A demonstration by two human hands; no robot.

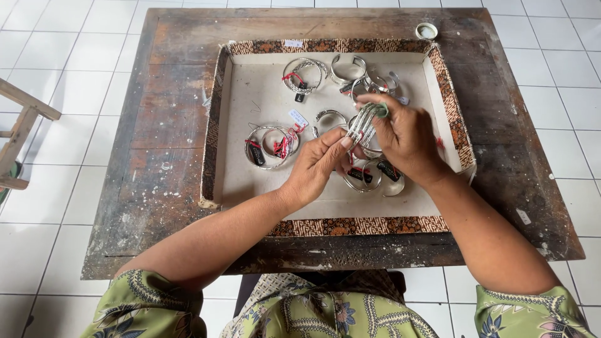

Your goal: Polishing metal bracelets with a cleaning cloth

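A wide silver cuff bracelet (363, 125) made of several wires is held up over a shallow tray (238, 112). My left hand (316, 164) pinches its lower edge and my right hand (407, 136) grips its upper end, where a small green bit shows at my fingertips. The tray has a pale floor and a brown patterned border. Several other silver bangles lie in it: a pair with red and black tags (270, 146) at the left, a twisted one (303, 76) at the back, an open cuff (348, 66) beside it, and tagged ones (369, 176) under my hands.
The tray rests on a worn dark wooden table (169, 125) over a white tiled floor. A small round white lid (426, 30) sits at the table's back right. A wooden frame (19, 134) stands at the far left.
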